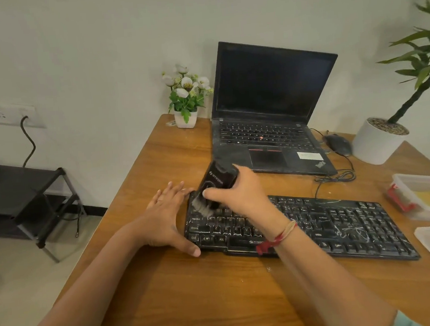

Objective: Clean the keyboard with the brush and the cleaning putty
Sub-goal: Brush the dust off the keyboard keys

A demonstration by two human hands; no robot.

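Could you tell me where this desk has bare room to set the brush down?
Bare wood: between the keyboard and the near desk edge, and left of the laptop by the flower pot. The right is crowded: mouse, cable, plastic container.

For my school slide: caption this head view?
Right hand holds a brush on the dusty keyboard; left hand steadies it.

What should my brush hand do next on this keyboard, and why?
Probably sweep the brush rightward along the upper rows. The right hand holds its bristles at the far-left corner of the keyboard, while white dust streaks cover the middle and right keys. The left hand braces the left edge, so the board should stay put.
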